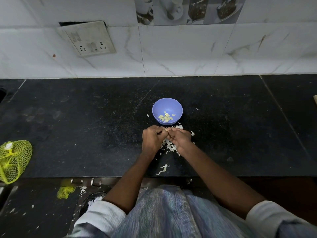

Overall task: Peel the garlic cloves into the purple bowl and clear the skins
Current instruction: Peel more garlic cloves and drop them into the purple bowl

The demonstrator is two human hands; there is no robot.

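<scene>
Head view: left hand (151, 139) and right hand (180, 137) fingers pinch one garlic clove (166, 129).

Black countertop (85, 117): purple bowl (167, 107), skins (169, 146) (scattered), yellow net bag (13, 160).

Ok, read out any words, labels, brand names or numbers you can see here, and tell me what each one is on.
None can be read.
Switch plate on the wall: only faint marks by the switches and sockets, too blurred to read.
Picture tiles with cups and cakes: no lettering shows.
Purple bowl, yellow net bag and black counter: no text visible.
</scene>
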